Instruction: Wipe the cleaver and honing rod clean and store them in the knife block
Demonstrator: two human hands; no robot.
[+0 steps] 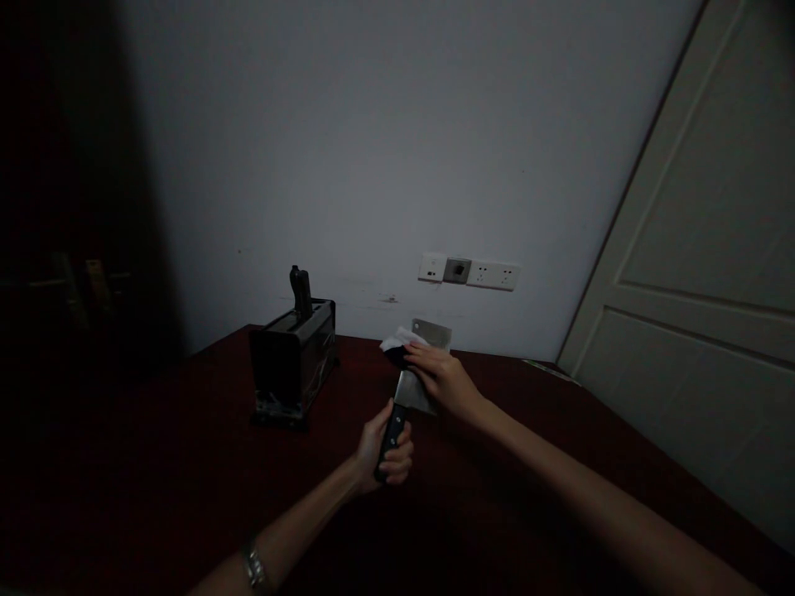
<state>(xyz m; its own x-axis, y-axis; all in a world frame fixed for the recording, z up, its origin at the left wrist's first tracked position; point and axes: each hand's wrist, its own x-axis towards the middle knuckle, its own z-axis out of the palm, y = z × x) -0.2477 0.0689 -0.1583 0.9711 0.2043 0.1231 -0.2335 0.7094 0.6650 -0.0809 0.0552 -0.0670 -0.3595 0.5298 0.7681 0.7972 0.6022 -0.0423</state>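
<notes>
My left hand [383, 449] is closed round the black handle of a cleaver [435, 334], holding it upright over a dark red table [186, 488]. The wide steel blade points up and away from me. My right hand [442, 379] presses a white cloth [398, 338] against the flat of the blade, with the fingers laid over it. A bracelet sits on my left wrist.
A black knife block [291, 362] stands on the table to the left, with one dark knife handle [301, 293] sticking out of its top. Wall sockets [470, 271] are on the white wall behind. A pale door [701, 273] stands at the right. The left side is in deep shadow.
</notes>
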